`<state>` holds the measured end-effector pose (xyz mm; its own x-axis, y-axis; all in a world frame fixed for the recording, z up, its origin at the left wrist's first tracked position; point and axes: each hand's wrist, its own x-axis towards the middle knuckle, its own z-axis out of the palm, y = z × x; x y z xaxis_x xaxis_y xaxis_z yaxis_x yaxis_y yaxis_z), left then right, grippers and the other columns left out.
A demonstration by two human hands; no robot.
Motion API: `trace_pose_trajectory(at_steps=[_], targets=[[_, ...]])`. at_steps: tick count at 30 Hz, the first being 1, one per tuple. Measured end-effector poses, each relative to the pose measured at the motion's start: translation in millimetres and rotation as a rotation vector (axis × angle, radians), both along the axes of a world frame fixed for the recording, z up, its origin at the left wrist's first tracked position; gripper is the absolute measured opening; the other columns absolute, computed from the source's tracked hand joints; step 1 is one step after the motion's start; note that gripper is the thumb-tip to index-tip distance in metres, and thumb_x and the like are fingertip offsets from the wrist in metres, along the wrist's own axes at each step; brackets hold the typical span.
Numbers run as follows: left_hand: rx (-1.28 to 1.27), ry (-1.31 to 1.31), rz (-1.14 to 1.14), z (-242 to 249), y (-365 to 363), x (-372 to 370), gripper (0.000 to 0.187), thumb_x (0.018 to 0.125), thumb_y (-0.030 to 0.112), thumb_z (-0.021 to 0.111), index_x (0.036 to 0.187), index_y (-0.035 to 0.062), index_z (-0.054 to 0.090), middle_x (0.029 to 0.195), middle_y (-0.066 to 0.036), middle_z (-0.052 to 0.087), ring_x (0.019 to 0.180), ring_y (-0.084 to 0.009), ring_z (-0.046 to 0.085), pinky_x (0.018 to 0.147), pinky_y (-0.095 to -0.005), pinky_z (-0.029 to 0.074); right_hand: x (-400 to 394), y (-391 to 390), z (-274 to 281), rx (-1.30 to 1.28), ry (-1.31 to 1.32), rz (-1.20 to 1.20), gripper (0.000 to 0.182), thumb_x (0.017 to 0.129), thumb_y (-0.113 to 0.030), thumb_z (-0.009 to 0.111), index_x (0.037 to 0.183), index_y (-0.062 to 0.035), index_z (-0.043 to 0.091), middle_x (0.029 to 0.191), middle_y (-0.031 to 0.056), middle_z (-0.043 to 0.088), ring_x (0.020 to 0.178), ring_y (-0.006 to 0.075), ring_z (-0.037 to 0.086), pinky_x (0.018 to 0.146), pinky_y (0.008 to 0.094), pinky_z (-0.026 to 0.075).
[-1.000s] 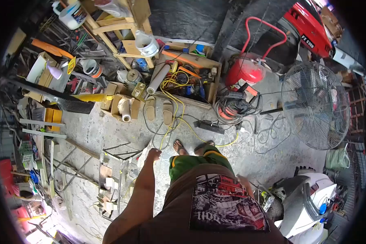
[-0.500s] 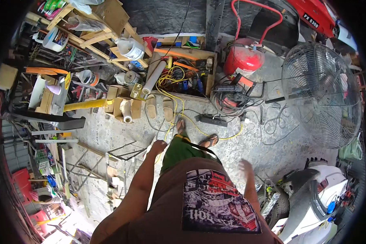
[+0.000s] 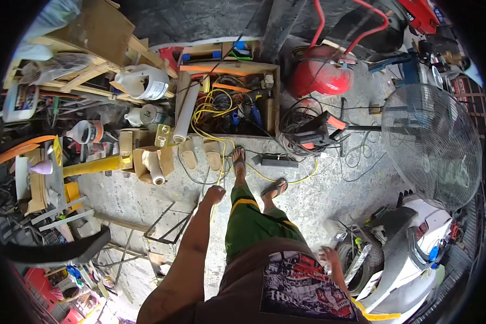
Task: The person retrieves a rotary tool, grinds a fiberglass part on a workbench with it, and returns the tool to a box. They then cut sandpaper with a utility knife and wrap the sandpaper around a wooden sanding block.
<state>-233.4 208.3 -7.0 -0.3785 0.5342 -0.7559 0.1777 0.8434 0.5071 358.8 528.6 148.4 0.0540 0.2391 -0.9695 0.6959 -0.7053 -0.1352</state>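
Observation:
My left hand (image 3: 215, 195) hangs beside my left leg over the concrete floor, its fingers curled closed; nothing shows sticking out of it. My right hand (image 3: 328, 255) is low at my right side, fingers apart and holding nothing. It is nearest to a tyre (image 3: 368, 263) by the white motorcycle (image 3: 410, 275). Ahead of my feet stands a wooden crate (image 3: 200, 127) with power tools and a tangled yellow cord (image 3: 205, 114). A white roll (image 3: 188, 110) leans against the crate's left side, and a pair of tan slippers (image 3: 213, 155) lies in front.
A large fan (image 3: 432, 146) stands at right, near a red tank (image 3: 323, 75) with a tube handle. Coiled black cables (image 3: 302, 129) and a black bar (image 3: 278, 161) lie on the floor. Left are an open cardboard box (image 3: 164, 160), a yellow tube (image 3: 94, 166) and metal frames (image 3: 170, 227).
My view has shifted and my feet have taken new positions, with one foot now forward near the slippers. My right hand has come down closer to my side; the left stays curled.

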Motion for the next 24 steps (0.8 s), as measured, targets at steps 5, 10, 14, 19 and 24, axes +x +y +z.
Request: trace_pose_trajectory(at_steps=[5, 10, 14, 19, 24], targets=[[0.05, -0.139, 0.269, -69.6, 4.4, -58.7, 0.033, 0.093, 0.032, 0.061, 0.096, 0.0026, 0.074, 0.088, -0.016, 0.073, 0.081, -0.0297, 0.071, 0.075, -0.042, 0.057, -99.9, -22.3, 19.8, -0.103, -0.079, 0.198, 0.028, 0.1, -0.029, 0.063, 0.12, -0.0092, 0.066, 0.11, 0.0084, 0.072, 0.088, 0.0211, 0.071, 0.073, 0.0355, 0.056], [0.044, -0.268, 0.283, -117.4, 23.9, -78.9, 0.035, 0.093, 0.033, 0.06, 0.096, 0.0006, 0.072, 0.093, -0.021, 0.072, 0.094, -0.039, 0.069, 0.085, -0.0451, 0.053, -257.5, -33.0, -49.0, 0.285, 0.344, 0.877, 0.034, 0.097, -0.025, 0.066, 0.125, -0.0061, 0.066, 0.11, 0.0105, 0.071, 0.101, 0.0264, 0.066, 0.09, 0.0362, 0.051], [-0.135, -0.293, 0.077, -177.4, 15.4, -27.9, 0.075, 0.091, 0.05, 0.064, 0.142, -0.0027, 0.046, 0.13, -0.035, 0.056, 0.125, -0.0459, 0.055, 0.105, -0.0469, 0.046, -448.1, -90.3, -87.7, 0.166, 0.836, 0.97, 0.03, 0.094, -0.028, 0.066, 0.117, -0.0091, 0.068, 0.122, 0.0116, 0.066, 0.122, 0.0338, 0.057, 0.109, 0.0447, 0.04], [-0.125, -0.365, 0.124, -216.5, 7.1, -6.3, 0.06, 0.094, 0.046, 0.062, 0.125, -0.0047, 0.06, 0.115, -0.032, 0.065, 0.113, -0.0462, 0.061, 0.097, -0.0487, 0.05, -492.6, -195.4, -143.8, 0.108, 1.229, 1.08, 0.031, 0.094, -0.028, 0.064, 0.117, -0.0073, 0.067, 0.117, 0.0118, 0.068, 0.118, 0.0314, 0.06, 0.111, 0.0468, 0.039], [0.135, -0.177, 0.117, -236.3, 63.3, -59.9, 0.035, 0.097, 0.035, 0.061, 0.104, 0.0014, 0.069, 0.097, -0.023, 0.072, 0.096, -0.0413, 0.069, 0.081, -0.0463, 0.054, -480.4, -210.9, -176.1, 0.007, 1.163, 1.089, 0.03, 0.095, -0.028, 0.058, 0.116, -0.008, 0.068, 0.12, 0.0099, 0.067, 0.123, 0.0298, 0.056, 0.113, 0.0473, 0.036]])
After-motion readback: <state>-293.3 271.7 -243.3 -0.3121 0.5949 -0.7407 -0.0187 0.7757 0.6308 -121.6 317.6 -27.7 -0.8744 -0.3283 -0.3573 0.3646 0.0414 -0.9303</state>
